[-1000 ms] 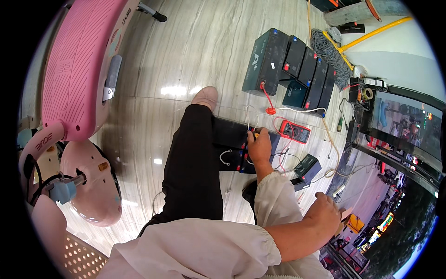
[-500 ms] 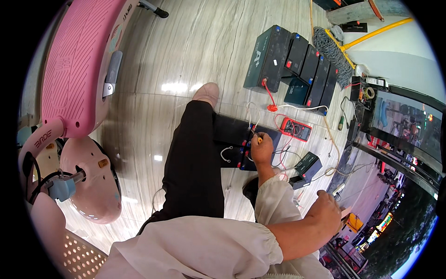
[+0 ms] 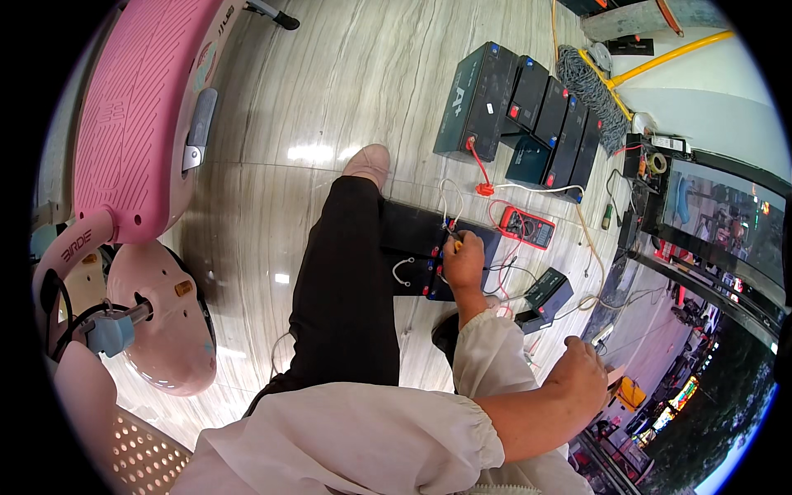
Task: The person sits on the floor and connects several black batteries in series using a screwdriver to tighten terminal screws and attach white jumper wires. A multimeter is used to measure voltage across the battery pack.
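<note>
My right hand (image 3: 464,262) is closed around a yellow-handled screwdriver (image 3: 459,246), mostly hidden by the fingers. Its tip meets the terminals of a group of black batteries (image 3: 408,229) lying on the floor beyond my knees. A white wire (image 3: 443,191) loops up from those terminals. Another short white lead (image 3: 396,271) curves over the nearer battery. Across my lap reaches my left arm, and the left hand (image 3: 580,375) hangs at the right, away from the batteries. Its fingers are mostly turned out of sight, beside a tan edge I cannot make out.
Several upright batteries (image 3: 474,103) stand in a row at the far right. Nearer lie a red multimeter (image 3: 528,228), a small black box (image 3: 549,295) with cables, and a green-handled screwdriver (image 3: 606,218). A pink scooter (image 3: 136,107) fills the left; a mop (image 3: 590,91) leans far right.
My right hand has shifted very slightly at the battery terminals and keeps its hold on the screwdriver. The left hand stays in place.
</note>
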Available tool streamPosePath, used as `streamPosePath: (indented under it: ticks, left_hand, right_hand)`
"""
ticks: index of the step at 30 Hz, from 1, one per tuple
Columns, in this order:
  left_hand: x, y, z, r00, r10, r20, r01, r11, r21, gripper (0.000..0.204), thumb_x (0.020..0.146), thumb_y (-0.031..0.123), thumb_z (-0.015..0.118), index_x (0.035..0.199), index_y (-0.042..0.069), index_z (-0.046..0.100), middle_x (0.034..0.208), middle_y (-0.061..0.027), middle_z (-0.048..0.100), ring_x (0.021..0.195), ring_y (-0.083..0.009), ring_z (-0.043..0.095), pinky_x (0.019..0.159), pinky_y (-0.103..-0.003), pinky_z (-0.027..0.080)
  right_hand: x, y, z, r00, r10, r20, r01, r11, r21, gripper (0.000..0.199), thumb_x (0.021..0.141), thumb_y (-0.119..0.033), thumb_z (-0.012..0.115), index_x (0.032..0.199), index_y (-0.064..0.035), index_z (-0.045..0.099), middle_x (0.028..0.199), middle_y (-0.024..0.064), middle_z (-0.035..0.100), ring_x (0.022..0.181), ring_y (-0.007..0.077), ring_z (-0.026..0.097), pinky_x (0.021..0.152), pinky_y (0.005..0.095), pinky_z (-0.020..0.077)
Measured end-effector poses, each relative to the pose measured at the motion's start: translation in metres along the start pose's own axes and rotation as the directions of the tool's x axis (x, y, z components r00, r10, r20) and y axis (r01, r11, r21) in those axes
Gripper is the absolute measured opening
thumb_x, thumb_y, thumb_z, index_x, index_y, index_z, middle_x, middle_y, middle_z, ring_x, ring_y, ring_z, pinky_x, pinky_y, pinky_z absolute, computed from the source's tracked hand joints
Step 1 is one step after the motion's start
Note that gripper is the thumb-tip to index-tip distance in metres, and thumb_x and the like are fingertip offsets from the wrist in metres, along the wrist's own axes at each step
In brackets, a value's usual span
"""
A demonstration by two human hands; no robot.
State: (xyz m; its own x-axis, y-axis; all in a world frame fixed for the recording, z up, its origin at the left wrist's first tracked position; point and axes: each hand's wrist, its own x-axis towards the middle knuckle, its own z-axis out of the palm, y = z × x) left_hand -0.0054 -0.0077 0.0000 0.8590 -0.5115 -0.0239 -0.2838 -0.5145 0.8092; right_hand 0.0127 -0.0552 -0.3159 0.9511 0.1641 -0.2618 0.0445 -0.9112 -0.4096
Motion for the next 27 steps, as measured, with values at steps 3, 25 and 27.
streamPosePath:
  ticks: [3,25,27]
  left_hand:
    - [-0.002,0.001,0.001,0.999,-0.003,-0.038,0.004,1.0,0.022,0.025,0.085,0.019,0.063,0.102,0.004,0.072,0.091,-0.0054,0.069,0.087,-0.0213,0.063,0.076,-0.039,0.044]
    - [0.008,0.003,-0.007,0.974,-0.002,0.227,-0.006,0.999,0.036,0.038,0.097,0.023,0.06,0.134,0.012,0.06,0.113,-0.0035,0.071,0.105,-0.025,0.063,0.089,-0.05,0.044]
    - [0.007,0.003,-0.01,0.973,0.005,0.231,-0.013,0.999,0.032,0.039,0.097,0.022,0.06,0.135,0.012,0.059,0.113,-0.0034,0.071,0.104,-0.025,0.063,0.089,-0.05,0.044]
  right_hand:
    - [-0.002,-0.002,0.002,1.0,0.031,0.006,-0.031,1.0,0.0,0.029,0.091,-0.02,0.069,0.11,0.0012,0.062,0.103,0.0231,0.061,0.095,0.0428,0.063,0.085,0.0489,0.0523]
    - [0.005,-0.031,-0.009,0.957,0.275,0.088,-0.278,0.96,0.018,0.037,0.098,-0.037,0.062,0.109,-0.0017,0.062,0.096,0.0252,0.071,0.093,0.0453,0.069,0.082,0.0511,0.0541]
    - [0.006,-0.025,-0.009,0.973,0.197,0.117,-0.197,0.98,-0.012,0.034,0.099,-0.036,0.061,0.11,-0.0036,0.061,0.093,0.0245,0.071,0.093,0.0452,0.069,0.082,0.0517,0.0543]
